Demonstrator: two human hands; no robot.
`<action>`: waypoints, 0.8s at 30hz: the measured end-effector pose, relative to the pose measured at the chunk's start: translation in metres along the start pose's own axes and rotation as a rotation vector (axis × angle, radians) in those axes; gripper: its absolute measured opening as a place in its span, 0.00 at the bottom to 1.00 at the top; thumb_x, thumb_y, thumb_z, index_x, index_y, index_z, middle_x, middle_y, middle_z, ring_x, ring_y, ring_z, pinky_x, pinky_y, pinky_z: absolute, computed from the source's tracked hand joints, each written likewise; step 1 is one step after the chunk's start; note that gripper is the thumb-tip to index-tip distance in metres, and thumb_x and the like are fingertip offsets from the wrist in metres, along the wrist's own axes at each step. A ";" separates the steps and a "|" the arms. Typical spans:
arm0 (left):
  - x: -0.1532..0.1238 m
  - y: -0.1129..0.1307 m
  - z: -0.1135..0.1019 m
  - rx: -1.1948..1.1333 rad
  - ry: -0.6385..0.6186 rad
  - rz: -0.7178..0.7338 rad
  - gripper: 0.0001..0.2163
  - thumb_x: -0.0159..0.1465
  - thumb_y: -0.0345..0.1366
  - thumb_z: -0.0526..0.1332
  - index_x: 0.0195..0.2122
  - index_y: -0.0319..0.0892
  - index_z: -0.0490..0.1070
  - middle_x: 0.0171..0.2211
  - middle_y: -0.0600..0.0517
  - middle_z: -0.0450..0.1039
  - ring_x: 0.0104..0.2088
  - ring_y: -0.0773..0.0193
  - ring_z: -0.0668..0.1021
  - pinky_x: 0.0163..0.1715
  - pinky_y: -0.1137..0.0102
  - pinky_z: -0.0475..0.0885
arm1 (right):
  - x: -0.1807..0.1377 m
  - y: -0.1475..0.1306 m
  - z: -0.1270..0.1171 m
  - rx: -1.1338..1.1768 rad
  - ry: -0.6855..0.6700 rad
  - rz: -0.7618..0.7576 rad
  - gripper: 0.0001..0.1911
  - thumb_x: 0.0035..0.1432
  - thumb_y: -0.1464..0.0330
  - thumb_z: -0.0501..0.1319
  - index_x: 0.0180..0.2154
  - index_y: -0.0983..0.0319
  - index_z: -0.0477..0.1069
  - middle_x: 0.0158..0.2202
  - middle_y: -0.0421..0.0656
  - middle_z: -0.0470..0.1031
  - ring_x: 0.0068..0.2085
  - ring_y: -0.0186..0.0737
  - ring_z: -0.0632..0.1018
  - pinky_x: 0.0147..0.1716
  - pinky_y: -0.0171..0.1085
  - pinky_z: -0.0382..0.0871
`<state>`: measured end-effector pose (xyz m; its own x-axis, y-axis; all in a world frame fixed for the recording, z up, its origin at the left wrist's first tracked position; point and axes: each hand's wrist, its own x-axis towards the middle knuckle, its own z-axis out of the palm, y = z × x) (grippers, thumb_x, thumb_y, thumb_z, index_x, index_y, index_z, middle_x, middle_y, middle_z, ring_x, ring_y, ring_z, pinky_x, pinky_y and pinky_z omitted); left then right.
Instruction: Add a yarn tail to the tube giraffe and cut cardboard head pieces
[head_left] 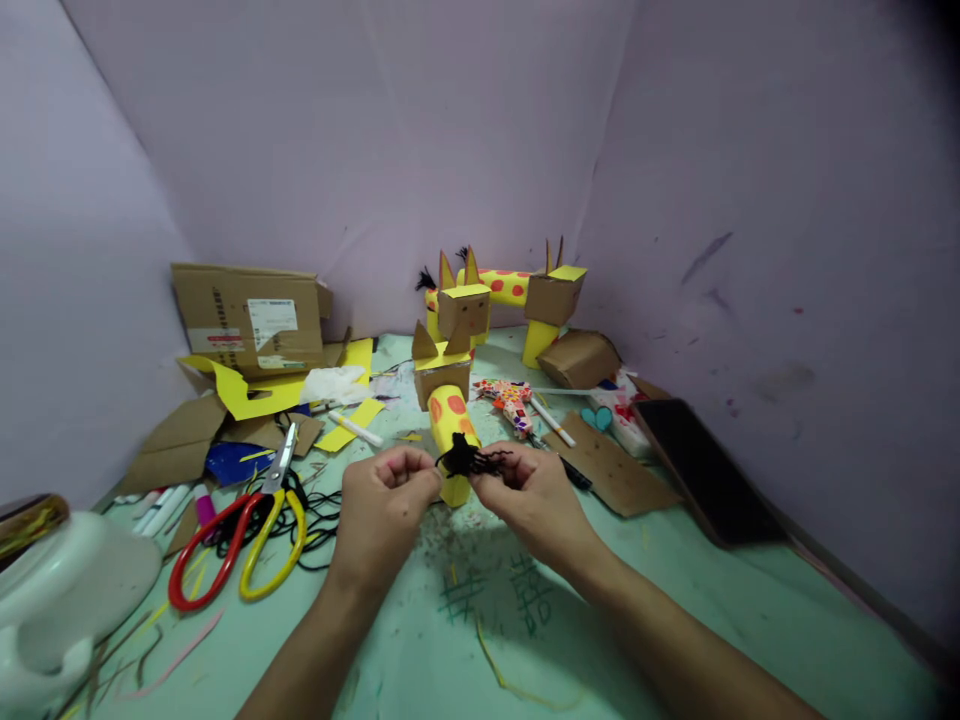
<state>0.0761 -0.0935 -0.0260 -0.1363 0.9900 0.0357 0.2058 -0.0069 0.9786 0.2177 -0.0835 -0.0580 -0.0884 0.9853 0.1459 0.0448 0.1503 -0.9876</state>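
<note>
A small black yarn tassel is stretched between my two hands at the middle of the view. My left hand is closed, thumb against fingers, at the tassel's left end. My right hand pinches the loose strands on the right. Directly behind the tassel stands a yellow cardboard-tube animal with orange spots, a brown box head and pointed ears; my hands and the tassel partly hide it. Whether either hand touches the animal, I cannot tell.
Red-and-yellow-handled scissors lie left on tangled black yarn. Two similar animals stand behind. A patterned glue gun, cardboard piece and phone lie right. A white ceramic vessel is near left; a cardboard box stands behind.
</note>
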 end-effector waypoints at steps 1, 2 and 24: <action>0.000 0.000 -0.001 -0.007 -0.016 0.005 0.04 0.45 0.33 0.59 0.16 0.39 0.66 0.12 0.61 0.56 0.15 0.75 0.56 0.14 0.78 0.50 | 0.000 0.000 0.000 0.004 -0.001 0.003 0.02 0.44 0.71 0.58 0.23 0.64 0.67 0.19 0.35 0.59 0.22 0.28 0.59 0.21 0.30 0.52; 0.000 -0.001 -0.002 -0.017 -0.043 0.011 0.04 0.45 0.33 0.59 0.17 0.39 0.67 0.12 0.60 0.57 0.15 0.75 0.57 0.14 0.78 0.51 | 0.001 0.000 0.000 0.005 -0.005 0.007 0.02 0.43 0.71 0.58 0.22 0.64 0.67 0.19 0.35 0.59 0.22 0.28 0.59 0.21 0.30 0.52; -0.003 0.002 0.006 -0.060 -0.003 -0.008 0.03 0.43 0.32 0.59 0.17 0.38 0.69 0.12 0.60 0.58 0.16 0.74 0.58 0.15 0.77 0.51 | 0.000 -0.006 0.002 0.003 -0.026 0.016 0.02 0.41 0.72 0.56 0.23 0.64 0.67 0.18 0.34 0.60 0.21 0.28 0.59 0.20 0.30 0.52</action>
<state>0.0830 -0.0960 -0.0250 -0.1349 0.9905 0.0273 0.1462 -0.0073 0.9892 0.2156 -0.0849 -0.0526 -0.1137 0.9851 0.1289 0.0435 0.1346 -0.9899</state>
